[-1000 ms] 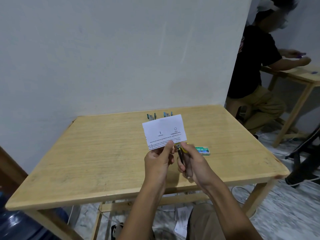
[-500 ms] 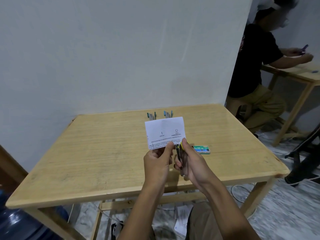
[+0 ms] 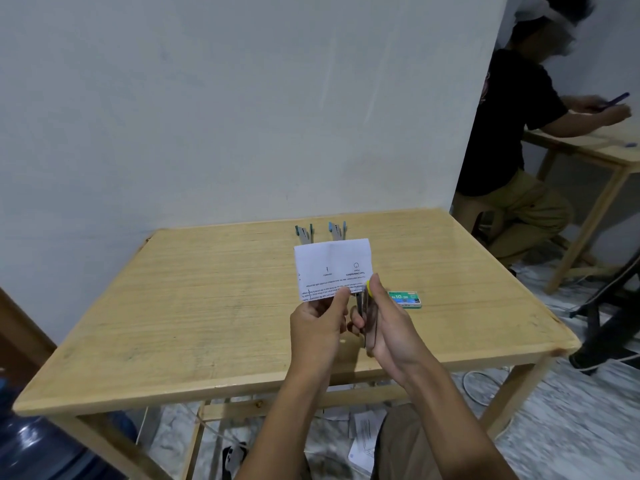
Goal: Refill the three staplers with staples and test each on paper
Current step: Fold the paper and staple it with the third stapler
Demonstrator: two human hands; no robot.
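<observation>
Thumb newly raised, the right hand (image 3: 388, 323) grips a yellow-tipped metal stapler (image 3: 366, 306) on the white printed paper slip (image 3: 332, 265) pinched by the left hand (image 3: 317, 327) toward the near edge of the wooden desk (image 3: 207, 306), seemingly testing; two blue-tipped staplers (image 3: 304, 233) wait at its far edge.

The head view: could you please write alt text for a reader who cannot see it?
The left hand pinches a printed paper slip while the right hand grips a yellow-tipped stapler at its lower edge, above a wooden table. Two more staplers lie at the far edge; a green staple box lies beside the hands.
</observation>
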